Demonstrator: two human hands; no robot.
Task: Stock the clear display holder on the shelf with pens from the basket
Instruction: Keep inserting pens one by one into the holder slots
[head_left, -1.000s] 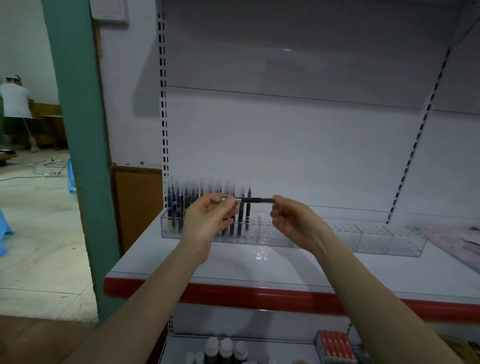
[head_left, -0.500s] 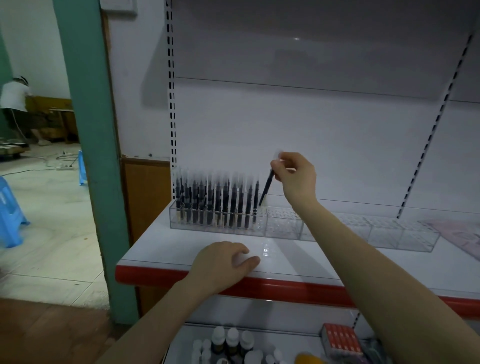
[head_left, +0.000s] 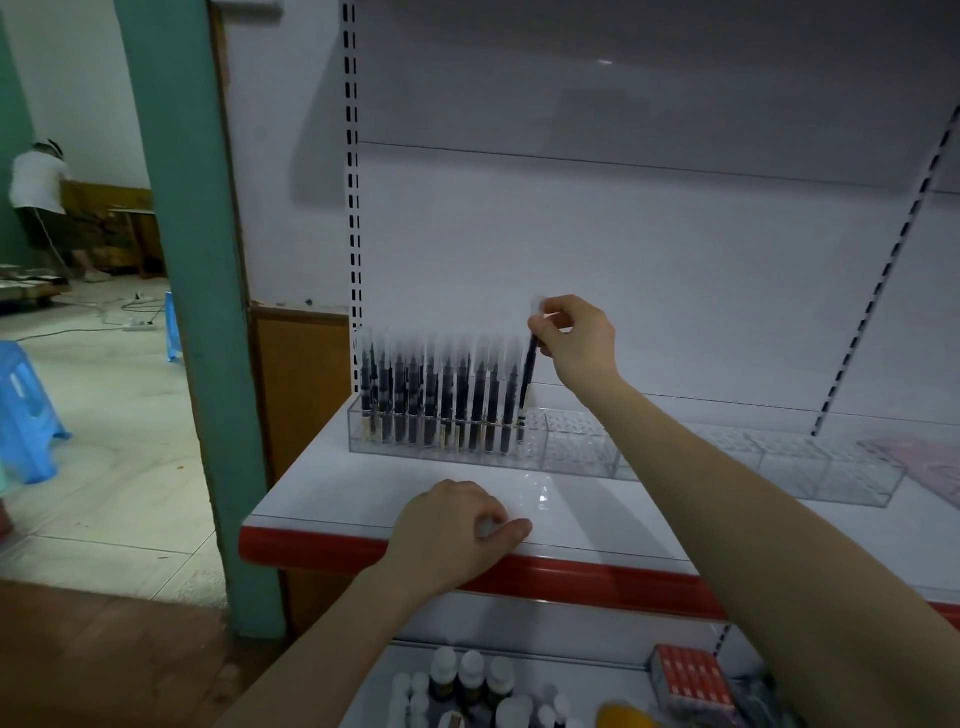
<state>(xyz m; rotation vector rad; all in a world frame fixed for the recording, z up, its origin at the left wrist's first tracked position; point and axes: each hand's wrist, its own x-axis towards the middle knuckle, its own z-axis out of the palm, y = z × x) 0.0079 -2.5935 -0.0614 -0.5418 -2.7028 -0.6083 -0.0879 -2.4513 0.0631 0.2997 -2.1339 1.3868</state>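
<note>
A long clear display holder (head_left: 649, 457) lies along the back of the white shelf (head_left: 363, 493). Several dark pens with frosted caps (head_left: 431, 400) stand upright in its left section. My right hand (head_left: 574, 340) pinches one more dark pen (head_left: 528, 384) near its cap, nearly upright, with its lower end in the holder just right of the standing row. My left hand (head_left: 457, 530) rests on the shelf's front edge with its fingers curled and holds nothing. The basket is out of view.
The shelf has a red front lip (head_left: 571, 571). Below it sit small white-capped bottles (head_left: 470, 673) and a red box (head_left: 693, 680). A green pillar (head_left: 192, 291) stands at the left, blue stools (head_left: 23, 415) and a person (head_left: 44, 197) beyond it.
A second ago both hands held the pen level in front of the holder. My left hand dropped to the shelf edge, and my right hand turned the pen upright and lowered it into the holder.
</note>
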